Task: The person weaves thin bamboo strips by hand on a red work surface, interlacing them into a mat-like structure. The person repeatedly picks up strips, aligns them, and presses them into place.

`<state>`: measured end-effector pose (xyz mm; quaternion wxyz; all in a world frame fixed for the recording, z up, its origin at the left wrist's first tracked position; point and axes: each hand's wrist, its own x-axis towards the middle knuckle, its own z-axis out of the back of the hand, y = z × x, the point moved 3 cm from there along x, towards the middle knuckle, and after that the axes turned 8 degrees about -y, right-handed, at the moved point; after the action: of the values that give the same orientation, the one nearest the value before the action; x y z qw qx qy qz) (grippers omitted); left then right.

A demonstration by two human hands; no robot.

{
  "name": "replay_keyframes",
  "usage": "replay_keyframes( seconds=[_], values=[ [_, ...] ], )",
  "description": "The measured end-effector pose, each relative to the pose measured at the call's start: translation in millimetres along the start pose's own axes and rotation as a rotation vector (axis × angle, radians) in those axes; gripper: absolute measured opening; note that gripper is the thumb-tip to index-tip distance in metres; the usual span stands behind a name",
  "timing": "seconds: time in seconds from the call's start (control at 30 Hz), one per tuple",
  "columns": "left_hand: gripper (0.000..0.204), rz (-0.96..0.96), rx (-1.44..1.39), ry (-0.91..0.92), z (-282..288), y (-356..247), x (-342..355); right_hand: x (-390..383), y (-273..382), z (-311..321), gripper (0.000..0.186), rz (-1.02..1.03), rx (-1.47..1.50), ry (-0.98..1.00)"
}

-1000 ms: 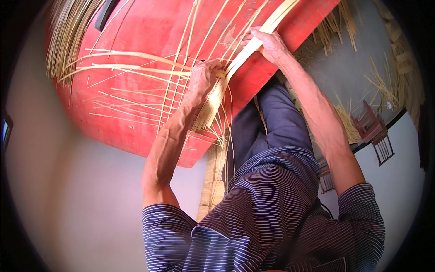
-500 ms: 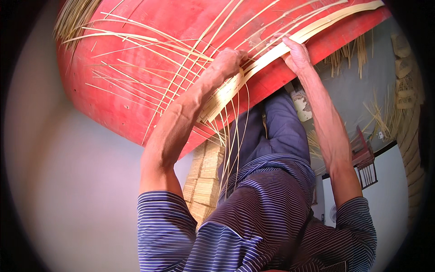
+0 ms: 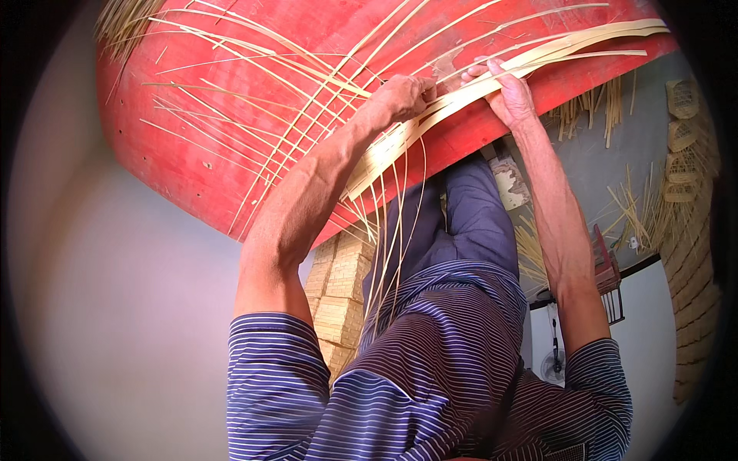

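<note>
A woven band of pale bamboo strips [image 3: 388,150] lies along the near edge of the red table [image 3: 231,165]. Long flat strips run from it toward the upper right, and one narrower strip stands apart from the bundle at its far end. My left hand [image 3: 403,98] is closed on the strips at the band's upper edge; its fingertips are partly hidden. Farther right, my right hand [image 3: 513,96] holds the long strips from below, with fingers showing past their far side. Thin bamboo splints [image 3: 307,115] cross in an open lattice left of my left hand, and several hang over the table edge.
A bundle of thin sticks [image 3: 127,27] lies at the table's far left corner. Stacked woven pieces [image 3: 338,284] stand below the table. At the right are woven baskets [image 3: 682,138], loose splints [image 3: 638,211], a reddish stool [image 3: 606,265] and a fan [image 3: 552,365].
A narrow strip has come apart from the long bundle at its right end. My right hand has shifted slightly along the strips, and the whole view has tilted a little.
</note>
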<state>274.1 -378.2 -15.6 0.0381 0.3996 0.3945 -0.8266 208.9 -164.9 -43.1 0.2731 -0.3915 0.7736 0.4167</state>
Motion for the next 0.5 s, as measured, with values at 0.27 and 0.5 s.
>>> replay_keyframes(
  seconds=[0.27, 0.5],
  values=[
    [0.007, -0.354, -0.044, -0.204, -1.5, 1.4, -32.0, 5.7, -8.6, 5.5, 0.029, 0.029, -0.044, -0.21],
    [0.021, -0.528, 0.259, -0.267, -1.1, 4.2, -56.7, 9.9, -11.2, 1.5, 0.03, 0.021, -0.103, -0.296]
  ],
)
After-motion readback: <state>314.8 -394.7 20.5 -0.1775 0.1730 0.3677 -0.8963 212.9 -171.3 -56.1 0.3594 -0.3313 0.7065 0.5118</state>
